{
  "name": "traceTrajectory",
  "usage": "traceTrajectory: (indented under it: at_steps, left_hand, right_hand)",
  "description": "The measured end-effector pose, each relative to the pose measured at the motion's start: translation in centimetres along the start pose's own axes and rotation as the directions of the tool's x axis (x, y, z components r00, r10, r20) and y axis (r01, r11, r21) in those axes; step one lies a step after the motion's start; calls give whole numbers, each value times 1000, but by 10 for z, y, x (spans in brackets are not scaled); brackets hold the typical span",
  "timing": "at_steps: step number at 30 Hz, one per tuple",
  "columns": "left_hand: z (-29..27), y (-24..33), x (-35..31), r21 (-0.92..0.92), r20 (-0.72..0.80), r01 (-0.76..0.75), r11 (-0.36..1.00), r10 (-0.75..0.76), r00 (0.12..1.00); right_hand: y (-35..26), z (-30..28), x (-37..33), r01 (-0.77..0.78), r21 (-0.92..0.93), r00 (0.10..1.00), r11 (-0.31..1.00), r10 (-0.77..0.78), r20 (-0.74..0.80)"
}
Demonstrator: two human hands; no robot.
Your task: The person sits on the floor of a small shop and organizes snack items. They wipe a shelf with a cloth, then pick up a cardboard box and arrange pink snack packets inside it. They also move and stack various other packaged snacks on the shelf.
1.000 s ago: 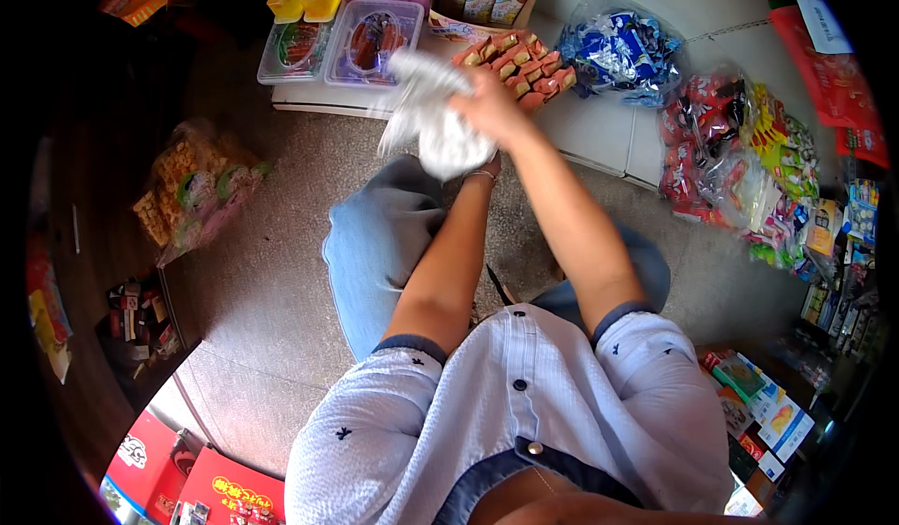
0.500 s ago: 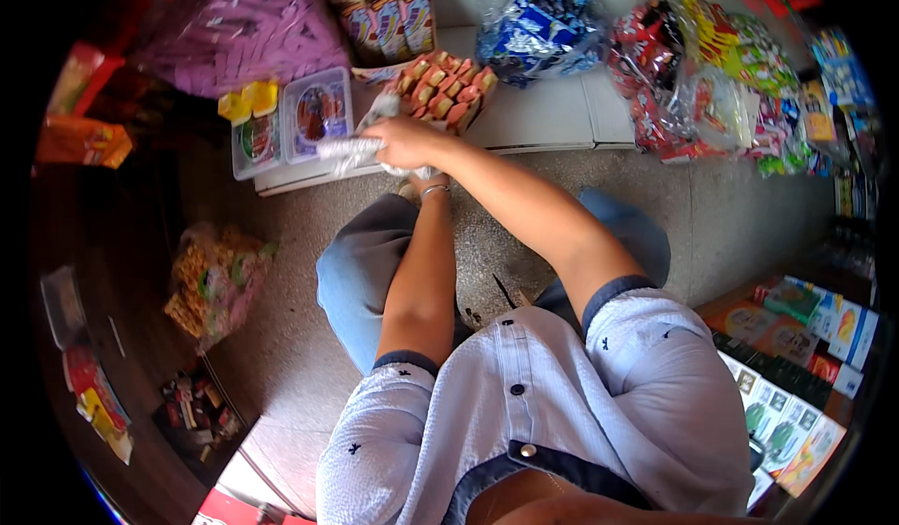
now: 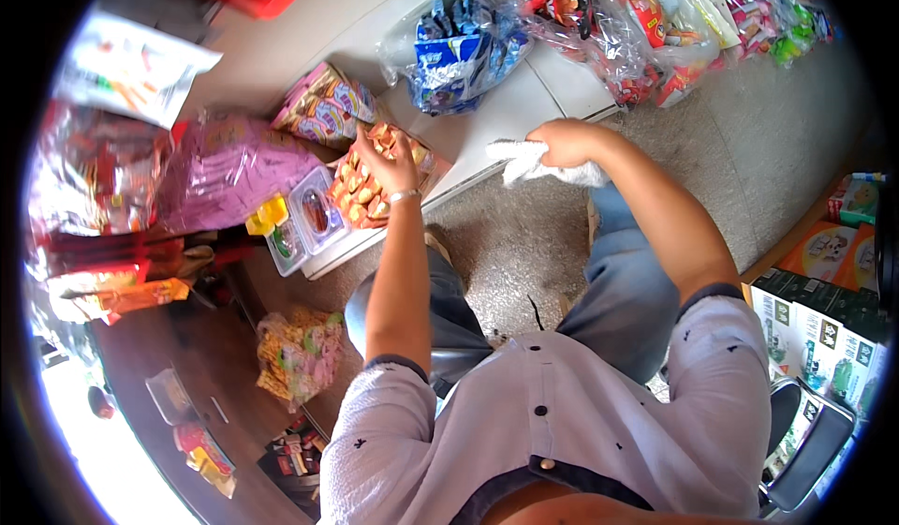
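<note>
Remotely, I see the white ledge (image 3: 492,146) under the snack box (image 3: 433,171). Left of that box sits the purple bag (image 3: 229,174); beyond it, rightward, the bag of blue packets (image 3: 459,57). Well right of the box, the right hand (image 3: 565,143) clutches the white cloth (image 3: 526,163). The left hand (image 3: 393,164) is over the box's wrapped pieces (image 3: 354,199); whether it grips one, I cannot tell.

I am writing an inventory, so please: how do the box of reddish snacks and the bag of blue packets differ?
The snack box holds reddish pieces; the clear bag holds blue packets. The left hand is at the snack box; no hand touches the clear bag. Both rest on the white ledge.
</note>
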State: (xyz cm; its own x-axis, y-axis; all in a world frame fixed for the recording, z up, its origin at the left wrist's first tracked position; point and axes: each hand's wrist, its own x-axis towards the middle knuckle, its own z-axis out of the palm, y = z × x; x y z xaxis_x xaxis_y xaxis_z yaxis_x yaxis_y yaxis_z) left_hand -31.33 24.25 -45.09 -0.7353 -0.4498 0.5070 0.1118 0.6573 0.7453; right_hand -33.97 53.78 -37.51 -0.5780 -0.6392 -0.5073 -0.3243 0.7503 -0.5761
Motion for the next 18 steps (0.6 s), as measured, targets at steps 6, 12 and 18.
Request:
traceTrajectory:
  at_steps: [6, 12, 18]
  left_hand:
    - [59, -35, 108, -286, 301, 697, 658, -628, 717]
    - [122, -6, 101, -80, 559, 875, 477, -705, 436]
    - [175, -99, 104, 276, 780, -125, 953, -146, 608]
  right_hand:
    - [42, -24, -5, 185, 299, 925, 936, -64, -374]
    - [24, -60, 74, 399, -132, 401, 907, -302, -865]
    - [40, -45, 215, 186, -601, 441, 778, -612, -656]
